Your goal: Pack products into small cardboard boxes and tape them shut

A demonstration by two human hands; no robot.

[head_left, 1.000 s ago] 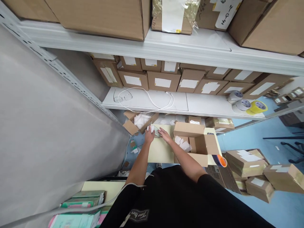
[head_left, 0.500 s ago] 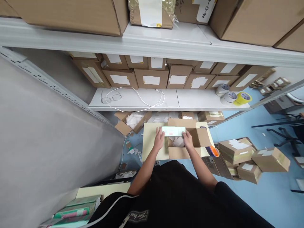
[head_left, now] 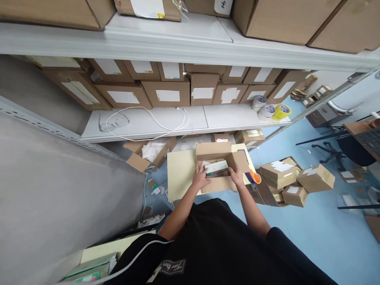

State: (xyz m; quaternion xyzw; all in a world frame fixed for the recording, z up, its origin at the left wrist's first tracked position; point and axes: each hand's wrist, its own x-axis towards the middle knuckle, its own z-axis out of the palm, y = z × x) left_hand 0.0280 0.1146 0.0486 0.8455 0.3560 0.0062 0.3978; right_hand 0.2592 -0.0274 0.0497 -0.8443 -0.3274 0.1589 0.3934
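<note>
Lowered since half a second ago: pale green packet (head_left: 217,168), now inside the open carton (head_left: 221,183).
Left hand (head_left: 200,179) and right hand (head_left: 238,174) gripping its ends (packing step, release next); beyond the carton, tape rolls (head_left: 268,111).

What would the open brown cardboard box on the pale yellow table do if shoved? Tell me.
The open brown cardboard box would probably slide easily: the pale yellow table looks smooth. It seems light, holding little beyond a flat pale green packet. Its raised flaps would likely flex.
</note>
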